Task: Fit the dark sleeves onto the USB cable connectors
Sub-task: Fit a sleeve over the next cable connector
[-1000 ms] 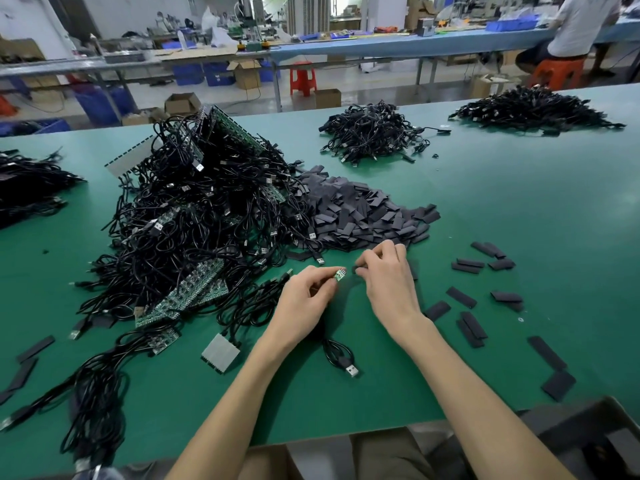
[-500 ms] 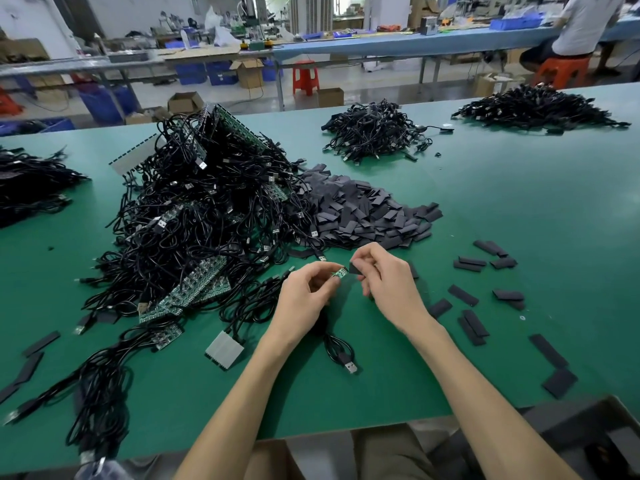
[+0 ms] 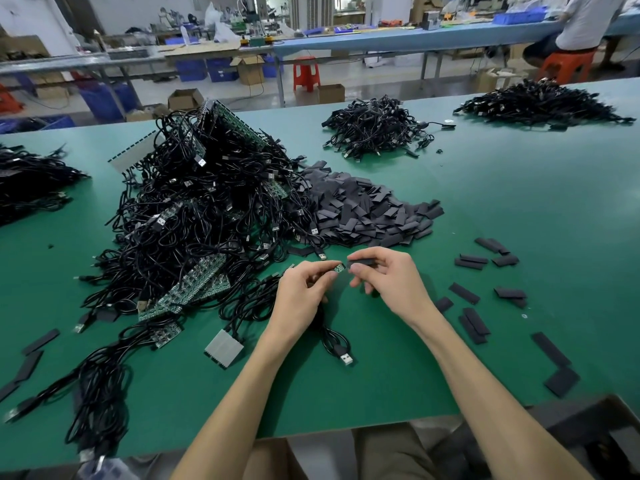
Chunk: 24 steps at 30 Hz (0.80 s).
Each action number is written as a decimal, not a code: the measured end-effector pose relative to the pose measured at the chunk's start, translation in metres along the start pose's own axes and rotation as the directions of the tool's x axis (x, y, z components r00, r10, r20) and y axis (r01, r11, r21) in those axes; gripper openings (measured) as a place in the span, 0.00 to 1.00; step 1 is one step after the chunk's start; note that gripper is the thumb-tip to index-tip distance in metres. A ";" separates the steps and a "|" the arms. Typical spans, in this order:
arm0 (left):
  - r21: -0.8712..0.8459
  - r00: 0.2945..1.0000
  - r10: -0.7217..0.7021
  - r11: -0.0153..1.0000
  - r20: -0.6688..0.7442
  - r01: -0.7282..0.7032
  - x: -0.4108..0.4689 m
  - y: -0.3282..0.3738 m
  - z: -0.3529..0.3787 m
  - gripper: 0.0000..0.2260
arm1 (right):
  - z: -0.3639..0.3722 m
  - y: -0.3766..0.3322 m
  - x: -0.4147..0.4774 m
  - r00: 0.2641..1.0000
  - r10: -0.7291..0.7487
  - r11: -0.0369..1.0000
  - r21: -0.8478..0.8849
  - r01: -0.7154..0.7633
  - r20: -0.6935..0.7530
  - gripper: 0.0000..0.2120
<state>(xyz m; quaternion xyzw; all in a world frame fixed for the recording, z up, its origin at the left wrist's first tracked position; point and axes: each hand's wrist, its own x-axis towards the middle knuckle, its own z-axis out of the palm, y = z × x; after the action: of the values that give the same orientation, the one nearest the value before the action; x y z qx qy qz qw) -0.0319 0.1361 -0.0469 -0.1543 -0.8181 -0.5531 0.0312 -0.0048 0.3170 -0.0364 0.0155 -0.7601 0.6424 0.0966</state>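
A small green circuit-board connector (image 3: 340, 268), at the end of a thin black USB cable (image 3: 330, 336), is pinched between the thumb and the forefinger of the left hand (image 3: 304, 292). The cable is seen to come out under this hand and to curl toward the near table edge. There its silver metal USB plug (image 3: 346, 359) lies on the green table mat (image 3: 519, 209).

A flat dark grey rectangular sleeve (image 3: 361, 262) is grasped by the right hand (image 3: 391, 282), between the thumb below and the curled fingers above. The sleeve is held just beside the tip of the green connector, with one short end turned to it. Whether the two are touching cannot be told.

Behind the hands a heap of dark grey sleeves (image 3: 367, 213) is piled on the mat. On its left side it is touched by a large tangled heap of black cables (image 3: 207, 216), in which green circuit boards are mixed. Loose dark sleeves (image 3: 474, 323) are scattered on the mat to the right of the right hand. A pale grey ribbed block (image 3: 224, 348) is placed near the left forearm.

Two smaller cable piles (image 3: 375, 128) are found at the far side of the table, well apart from the hands. Beyond the table, a person in a white shirt (image 3: 585, 22) is seated on an orange plastic stool (image 3: 568, 64).
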 end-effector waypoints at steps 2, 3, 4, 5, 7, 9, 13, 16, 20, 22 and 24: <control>-0.009 1.000 0.004 1.000 0.010 -0.003 -0.001 0.001 0.000 0.09 | 0.000 0.000 0.001 1.000 0.005 1.000 0.024 -0.006 0.005 0.06; -0.011 1.000 0.005 1.000 0.012 -0.005 -0.001 0.001 -0.001 0.09 | 0.000 0.000 0.001 1.000 0.007 1.000 0.029 -0.007 0.009 0.06; -0.011 1.000 0.007 1.000 0.012 -0.007 -0.001 0.001 -0.001 0.09 | 0.000 0.000 0.001 1.000 0.007 0.999 0.033 -0.007 0.013 0.06; -0.009 1.000 0.010 1.000 0.012 -0.010 -0.001 0.002 -0.001 0.09 | 0.000 0.000 0.000 1.000 0.005 0.999 0.038 -0.006 0.015 0.06; -0.005 1.000 0.017 1.000 0.012 -0.017 -0.002 0.002 -0.002 0.09 | 0.000 0.000 0.000 1.000 0.003 0.999 0.048 -0.004 0.018 0.06; 0.004 1.000 0.030 1.000 0.008 -0.030 -0.002 0.003 -0.002 0.10 | 0.000 0.000 0.000 1.000 0.003 0.999 0.051 -0.004 0.021 0.06; 0.044 0.996 0.077 0.996 -0.035 -0.075 -0.004 0.003 0.001 0.12 | 0.002 0.000 0.000 0.998 -0.007 1.000 0.010 0.006 0.061 0.07; 0.079 0.992 0.112 0.991 -0.053 -0.107 -0.006 0.002 0.002 0.14 | 0.002 0.001 -0.001 0.997 -0.011 1.000 0.005 0.011 0.073 0.09; 0.072 0.993 0.105 0.992 -0.062 -0.100 -0.008 0.003 0.000 0.14 | 0.003 0.002 -0.002 0.998 -0.012 1.000 0.010 0.011 0.065 0.10; 0.063 0.993 0.096 0.994 -0.067 -0.092 -0.008 0.002 -0.002 0.14 | 0.003 0.003 -0.002 0.997 -0.012 1.000 0.011 0.011 0.071 0.10; 0.056 0.993 0.084 0.995 -0.078 -0.080 -0.008 0.003 -0.002 0.15 | 0.003 0.004 -0.003 0.997 -0.008 1.000 0.023 0.006 0.078 0.10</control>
<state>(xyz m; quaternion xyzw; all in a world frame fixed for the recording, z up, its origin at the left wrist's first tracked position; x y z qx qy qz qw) -0.0234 0.1330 -0.0455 -0.1644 -0.8235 -0.5353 0.0909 -0.0030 0.3141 -0.0411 0.0443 -0.7560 0.6494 0.0688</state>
